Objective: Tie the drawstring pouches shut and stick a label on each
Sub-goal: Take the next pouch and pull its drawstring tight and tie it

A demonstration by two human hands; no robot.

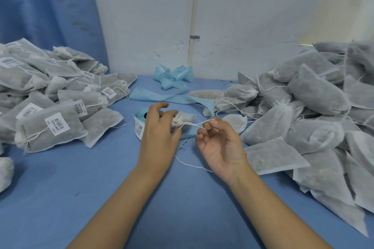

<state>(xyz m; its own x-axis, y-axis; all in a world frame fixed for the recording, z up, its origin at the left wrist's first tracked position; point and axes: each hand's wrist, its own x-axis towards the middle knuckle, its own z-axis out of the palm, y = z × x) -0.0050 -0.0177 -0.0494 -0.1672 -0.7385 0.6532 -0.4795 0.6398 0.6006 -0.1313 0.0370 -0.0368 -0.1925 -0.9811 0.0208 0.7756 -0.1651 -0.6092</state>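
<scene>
A small grey-white drawstring pouch lies at the table's middle, its gathered neck gripped by my left hand. Its white drawstring runs right to my right hand, which pinches the string between thumb and forefinger, palm turned up. A loose end of the string trails on the cloth below my hands. A roll of barcode labels on pale blue backing stands just left of my left hand, partly hidden by it.
A heap of labelled, tied pouches fills the left side. A larger heap of unlabelled pouches covers the right. Spent blue backing strip curls at the back by the wall. The blue tablecloth spreads across the front.
</scene>
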